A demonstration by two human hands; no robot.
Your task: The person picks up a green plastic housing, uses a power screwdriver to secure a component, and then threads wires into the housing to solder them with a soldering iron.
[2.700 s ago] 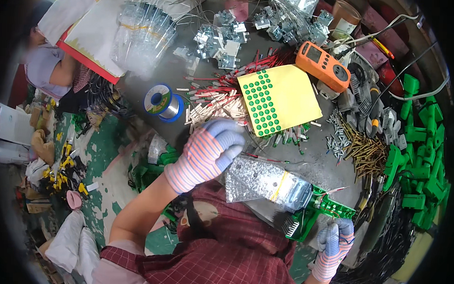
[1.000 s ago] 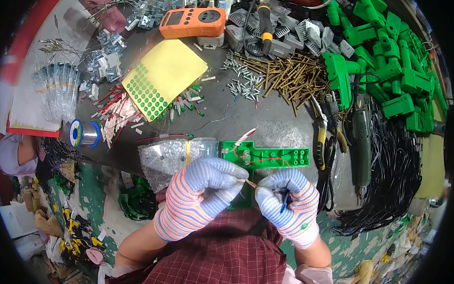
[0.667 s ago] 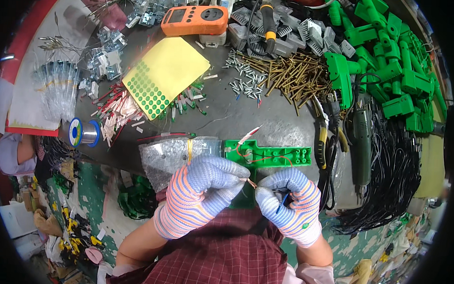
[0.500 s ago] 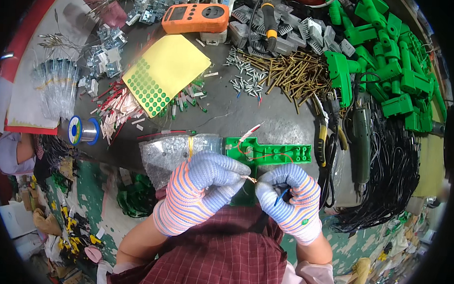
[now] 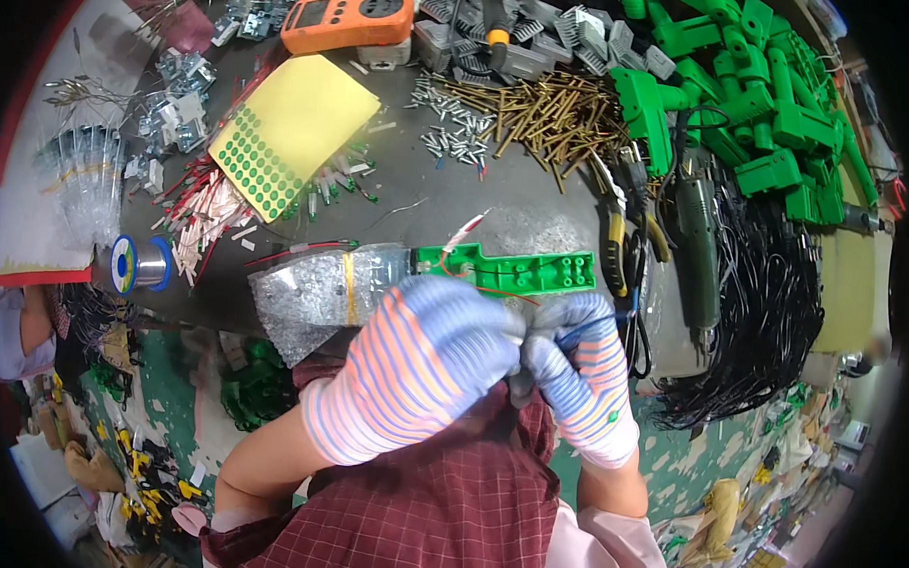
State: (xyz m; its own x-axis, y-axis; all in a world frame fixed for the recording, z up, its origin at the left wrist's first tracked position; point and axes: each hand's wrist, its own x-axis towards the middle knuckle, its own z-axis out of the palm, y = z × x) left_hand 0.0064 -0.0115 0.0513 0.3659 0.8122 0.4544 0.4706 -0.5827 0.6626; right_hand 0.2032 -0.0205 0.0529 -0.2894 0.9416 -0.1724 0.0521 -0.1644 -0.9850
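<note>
Well — green casing (image 5: pixel 535 275) rests on tabletop (image 5: pixel 517 211), blotchy floor (image 5: pixel 181 375) below.

The location is an electronics assembly workshop, identified by a dark workbench (image 5: pixel 427 201) carrying a solder spool (image 5: pixel 153 265) at left, an orange meter (image 5: pixel 348 24) and brass-coloured screws (image 5: pixel 552 117) at far centre, and green plastic housings (image 5: pixel 769 173), an electric screwdriver (image 5: pixel 696 247) and black cables (image 5: pixel 764 320) at right.
</note>
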